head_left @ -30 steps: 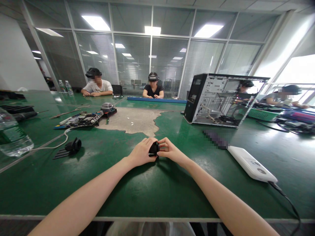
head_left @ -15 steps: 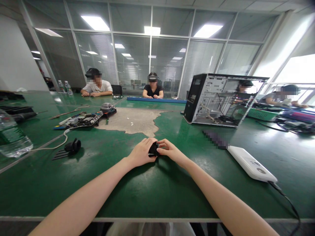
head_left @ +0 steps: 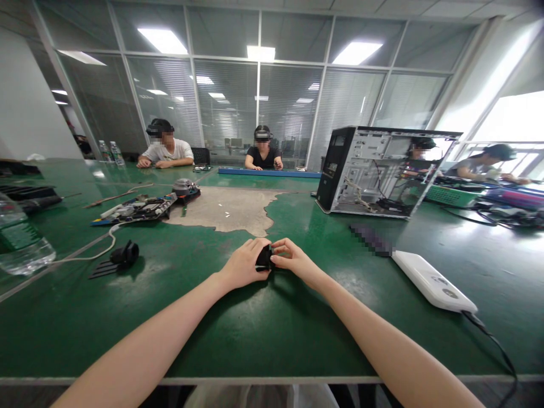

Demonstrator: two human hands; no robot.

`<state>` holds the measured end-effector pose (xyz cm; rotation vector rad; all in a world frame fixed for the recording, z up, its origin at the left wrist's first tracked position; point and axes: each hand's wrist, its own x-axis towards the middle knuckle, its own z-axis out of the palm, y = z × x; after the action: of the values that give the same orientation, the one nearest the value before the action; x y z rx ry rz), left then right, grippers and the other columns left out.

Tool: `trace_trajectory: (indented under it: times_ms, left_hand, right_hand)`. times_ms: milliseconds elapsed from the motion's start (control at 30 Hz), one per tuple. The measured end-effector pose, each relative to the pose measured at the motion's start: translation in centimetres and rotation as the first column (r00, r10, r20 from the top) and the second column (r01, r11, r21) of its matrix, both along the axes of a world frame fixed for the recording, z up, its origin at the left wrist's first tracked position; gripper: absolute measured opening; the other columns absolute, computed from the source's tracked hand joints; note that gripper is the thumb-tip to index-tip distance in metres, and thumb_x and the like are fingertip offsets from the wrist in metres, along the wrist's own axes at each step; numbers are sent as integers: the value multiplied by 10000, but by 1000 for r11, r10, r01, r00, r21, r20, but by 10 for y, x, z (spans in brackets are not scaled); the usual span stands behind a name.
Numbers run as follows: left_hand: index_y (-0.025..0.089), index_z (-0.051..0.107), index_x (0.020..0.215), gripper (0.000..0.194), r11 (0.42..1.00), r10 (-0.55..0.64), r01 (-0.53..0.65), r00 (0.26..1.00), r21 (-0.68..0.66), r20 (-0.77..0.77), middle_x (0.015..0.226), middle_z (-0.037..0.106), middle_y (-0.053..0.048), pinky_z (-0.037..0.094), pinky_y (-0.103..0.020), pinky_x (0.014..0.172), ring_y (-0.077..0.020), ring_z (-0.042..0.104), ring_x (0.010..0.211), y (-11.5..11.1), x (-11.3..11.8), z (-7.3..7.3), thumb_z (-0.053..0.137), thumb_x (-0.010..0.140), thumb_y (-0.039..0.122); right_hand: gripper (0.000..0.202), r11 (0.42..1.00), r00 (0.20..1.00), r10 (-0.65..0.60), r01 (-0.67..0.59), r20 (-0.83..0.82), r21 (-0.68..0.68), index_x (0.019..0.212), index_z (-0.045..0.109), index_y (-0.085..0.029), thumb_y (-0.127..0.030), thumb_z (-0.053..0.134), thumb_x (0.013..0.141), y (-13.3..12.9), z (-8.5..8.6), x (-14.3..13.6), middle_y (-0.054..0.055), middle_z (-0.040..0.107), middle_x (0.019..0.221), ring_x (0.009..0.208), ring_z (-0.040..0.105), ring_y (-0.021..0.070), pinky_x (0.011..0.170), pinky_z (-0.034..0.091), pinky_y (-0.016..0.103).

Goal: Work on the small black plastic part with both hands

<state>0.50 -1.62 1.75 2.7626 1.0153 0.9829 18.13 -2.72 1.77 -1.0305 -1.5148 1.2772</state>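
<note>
A small black part (head_left: 263, 258), its exact kind too dark and covered to tell, is held just above or on the green table in front of me. My left hand (head_left: 243, 262) wraps round its left side, fingers over the top and thumb below. From the right, my right hand (head_left: 292, 256) pinches its edge between thumb and fingertips. Both hands hide much of the part. Left of them lies a black pronged plastic piece (head_left: 123, 255) with a round end, touched by neither hand.
An open computer case (head_left: 382, 173) stands at the right, behind a white power bank (head_left: 433, 280) with a cable. A circuit board (head_left: 136, 208) and a water bottle (head_left: 21, 238) are at the left. Several people sit around the green table (head_left: 272, 340).
My hands keep the same grip on the black part, with hardly any movement. Across the table, the person in black has raised one hand.
</note>
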Motion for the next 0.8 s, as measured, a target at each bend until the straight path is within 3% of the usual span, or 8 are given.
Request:
trace_trajectory:
  times_ms: [167,367,533,800]
  left_hand:
    - [205,393,1118,567,1000,8,-8,1000,-3,4,1077,522,-53,418,-367,835,-234,497,961,1,-1,-1,641,609,237]
    - [202,394,1109,575,1000,16,-16,1000,1,-9,1066,528,-50,429,-357,821,-226,508,946,2,-1,-2,644,591,202]
    - [211,385,1122,584,1000,13,-13,1000,2,-16,1085,522,-53,426,-358,836,-229,509,970,2,-1,-3,634,594,188]
    - [209,381,1126,592,1000,0,0,1000,9,-31,1105,521,-50,419,-361,845,-237,505,971,0,-2,-2,637,593,184]
  right_hand:
    - [384,983,985,-168,165,-29,-86,874,553,-202,-338,740,567,8,0,12,21,549,887,743,584,129,750,498,338]
    - [364,997,1000,4,-6,-29,-82,872,583,-149,-334,725,592,11,-7,4,34,611,835,720,593,125,747,491,316]
    - [358,999,1000,-7,8,3,-50,853,561,-159,-350,717,594,11,-10,-4,9,604,781,670,586,119,688,487,300]
    - [347,990,999,-4,-3,51,143,836,482,-205,-284,711,588,2,-12,-6,-2,574,875,747,590,138,726,472,312]
